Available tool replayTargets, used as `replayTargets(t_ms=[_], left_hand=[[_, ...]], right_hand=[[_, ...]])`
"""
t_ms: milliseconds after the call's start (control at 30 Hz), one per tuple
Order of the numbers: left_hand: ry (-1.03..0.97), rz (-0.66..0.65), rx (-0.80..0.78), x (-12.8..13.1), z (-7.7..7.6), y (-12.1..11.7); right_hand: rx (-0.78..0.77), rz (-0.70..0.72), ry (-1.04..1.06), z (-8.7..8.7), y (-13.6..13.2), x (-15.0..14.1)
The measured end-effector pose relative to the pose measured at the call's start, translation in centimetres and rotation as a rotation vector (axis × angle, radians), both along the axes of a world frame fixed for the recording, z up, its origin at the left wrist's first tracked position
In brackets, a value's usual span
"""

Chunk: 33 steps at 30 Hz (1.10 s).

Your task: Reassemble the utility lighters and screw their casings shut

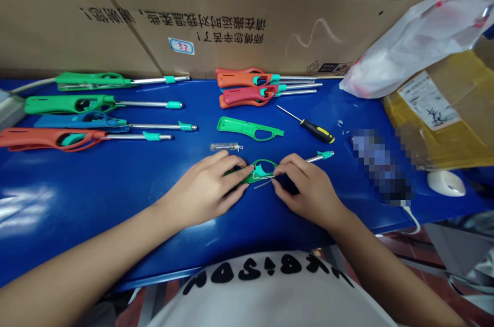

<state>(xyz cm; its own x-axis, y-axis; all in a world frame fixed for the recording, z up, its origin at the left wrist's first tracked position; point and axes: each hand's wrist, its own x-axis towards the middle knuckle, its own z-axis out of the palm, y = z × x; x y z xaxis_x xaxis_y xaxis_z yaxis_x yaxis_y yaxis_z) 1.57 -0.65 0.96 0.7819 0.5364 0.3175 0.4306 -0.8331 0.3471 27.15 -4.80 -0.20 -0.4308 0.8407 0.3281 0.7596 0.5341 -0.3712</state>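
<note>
1. Gripping the left end of an opened green lighter (pixel 259 170), just right of centre frame: left hand (pixel 210 183), thumb and fingers closed on the body.
2. Right hand (pixel 309 190): thumb and fingertips pinched on the lighter's right end. Exact part held is too small to tell.
3. Tube (pixel 323 156) extends past the right hand, angled slightly toward the upper right. Thin strip (pixel 262 184) lies just below the body, near the right thumb.
4. Reservoir (pixel 224 147), clear, lies just above the left knuckles. Loose green shell (pixel 247 127) lies above and to its right.
5. Screwdriver (pixel 320 132) lies right of the shell, shaft to the upper left; small bits (pixel 340 123) beside its handle.
6. Upper left: four lighters (pixel 69 104), tubes pointing right. Upper centre: orange and red lighters (pixel 247 95), bunched near the carton (pixel 173 54).
7. Boundaries: carton along the far edge; bag (pixel 417 41) and taped box (pixel 466 126) at upper right; phone (pixel 380 165) and mouse (pixel 446 183) at right. Near edge passes below the hands, by the shirt (pixel 270 296).
8. Room: blue table (pixel 108 183) spreads widely left of the left hand; a narrower strip separates right hand and phone.
</note>
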Motion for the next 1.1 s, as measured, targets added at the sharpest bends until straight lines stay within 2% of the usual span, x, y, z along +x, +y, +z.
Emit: replayTargets(t_ms=[333, 867, 1100], left_hand=[[0.012, 0.002, 0.029, -0.04, -0.08, -0.04], [0.052, 0.011, 0.017, 0.13, 0.03, -0.31], [0.027, 0.014, 0.121, 0.04, -0.12, -0.38]], right_hand=[[0.074, 0.094, 0.051, 0.15, -0.08, 0.41], [0.007, 0.162, 0.06, 0.17, 0.15, 0.37], [0.005, 0.15, 0.06, 0.18, 0.12, 0.29]])
